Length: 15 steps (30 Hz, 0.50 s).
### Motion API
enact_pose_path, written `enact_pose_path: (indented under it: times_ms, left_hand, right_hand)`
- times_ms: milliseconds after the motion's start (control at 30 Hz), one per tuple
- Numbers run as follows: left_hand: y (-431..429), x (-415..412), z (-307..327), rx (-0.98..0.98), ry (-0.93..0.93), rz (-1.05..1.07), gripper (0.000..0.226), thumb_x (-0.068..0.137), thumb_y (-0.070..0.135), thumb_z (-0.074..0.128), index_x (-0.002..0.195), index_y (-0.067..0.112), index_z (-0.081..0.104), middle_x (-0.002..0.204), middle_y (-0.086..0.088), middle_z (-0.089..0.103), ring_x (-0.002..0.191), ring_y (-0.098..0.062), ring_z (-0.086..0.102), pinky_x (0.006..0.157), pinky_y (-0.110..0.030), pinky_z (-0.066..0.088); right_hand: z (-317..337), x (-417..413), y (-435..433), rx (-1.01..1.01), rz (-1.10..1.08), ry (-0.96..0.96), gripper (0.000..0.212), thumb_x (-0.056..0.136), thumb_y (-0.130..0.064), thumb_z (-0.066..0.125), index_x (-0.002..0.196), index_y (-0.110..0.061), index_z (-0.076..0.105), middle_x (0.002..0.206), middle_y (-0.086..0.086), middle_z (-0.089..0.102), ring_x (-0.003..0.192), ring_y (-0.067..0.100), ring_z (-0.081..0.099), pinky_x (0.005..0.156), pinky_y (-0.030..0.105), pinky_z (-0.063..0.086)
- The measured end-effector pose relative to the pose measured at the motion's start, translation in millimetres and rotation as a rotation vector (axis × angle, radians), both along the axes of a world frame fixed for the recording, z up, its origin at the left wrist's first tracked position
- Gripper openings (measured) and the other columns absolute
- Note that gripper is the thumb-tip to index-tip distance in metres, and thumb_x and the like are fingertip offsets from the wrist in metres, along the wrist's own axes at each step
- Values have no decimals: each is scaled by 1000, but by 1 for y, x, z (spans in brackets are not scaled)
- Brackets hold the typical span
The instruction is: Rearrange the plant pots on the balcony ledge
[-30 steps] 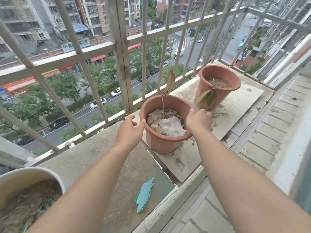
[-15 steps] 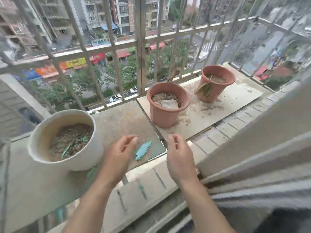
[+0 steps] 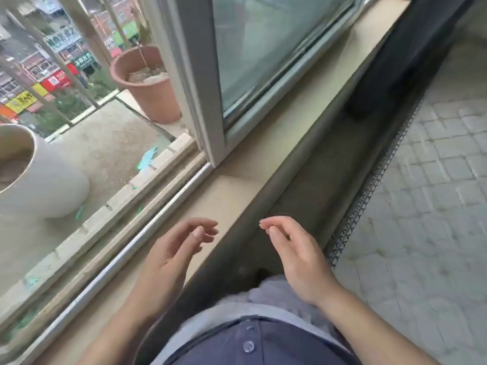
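Both hands have pulled back from the terracotta pot [image 3: 147, 85], at upper left on the ledge [image 3: 105, 148]. Left hand [image 3: 171, 256] and right hand [image 3: 295, 256] hover empty over the windowsill [image 3: 232, 196], fingers loosely apart. The white pot [image 3: 44, 180] sits far left. Reaching out again, an arm could likely knock the window frame [image 3: 192, 83], which partly blocks the terracotta pot.

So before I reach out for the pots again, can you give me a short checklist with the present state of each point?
1. Left hand free: ok, open and holding nothing.
2. Right hand free: ok, open and holding nothing.
3. Terracotta pot upright on the ledge: ok.
4. White pot upright: ok as far as seen; part of it is out of frame.
5. Way out to the ledge open: ok on the left; the window frame blocks the right.
6. Second terracotta pot in place: cannot tell, it is not visible.
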<state>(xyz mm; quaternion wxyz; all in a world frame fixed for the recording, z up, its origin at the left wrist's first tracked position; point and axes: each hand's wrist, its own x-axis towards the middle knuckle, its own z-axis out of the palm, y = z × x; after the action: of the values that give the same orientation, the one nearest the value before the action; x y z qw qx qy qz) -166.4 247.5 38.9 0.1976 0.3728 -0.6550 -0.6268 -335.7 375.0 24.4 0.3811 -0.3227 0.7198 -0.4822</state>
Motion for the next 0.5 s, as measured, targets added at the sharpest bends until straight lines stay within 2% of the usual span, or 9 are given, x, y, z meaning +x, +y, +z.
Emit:
enact_pose_path:
  times_ms: [67, 200, 400, 500]
  left_hand:
    - [27, -6, -7, 51, 4, -31, 43, 78, 61, 51, 97, 28, 70, 98, -3, 72, 94, -17, 67, 84, -35, 51]
    - [53, -26, -21, 189, -38, 25, 60, 65, 75, 58, 97, 26, 73, 99, -3, 74, 96, -18, 69, 83, -39, 52]
    - [44, -75, -31, 289, -129, 11, 36, 76, 54, 52, 88, 29, 75, 91, 4, 75, 87, -13, 70, 92, -43, 46]
    - [47, -103, -26, 287, -169, -93, 41, 73, 57, 50, 91, 29, 74, 95, 1, 75, 92, -15, 70, 89, -41, 47]
  right_hand:
    - [-7, -8, 40, 7, -93, -29, 21, 89, -39, 41, 97, -37, 60, 102, -22, 63, 101, -7, 56, 79, 1, 38]
    - [-22, -30, 99, 44, -269, -122, 21, 92, -36, 42, 96, -33, 62, 101, -21, 65, 101, -5, 57, 81, 6, 40]
    - [-26, -67, 116, 23, -381, -160, 26, 88, -39, 40, 100, -31, 62, 103, -21, 64, 101, 1, 58, 84, 11, 43]
    - [-26, -80, 121, 8, -413, -167, 26, 88, -40, 40, 101, -33, 61, 105, -21, 64, 104, 1, 58, 86, 11, 43]
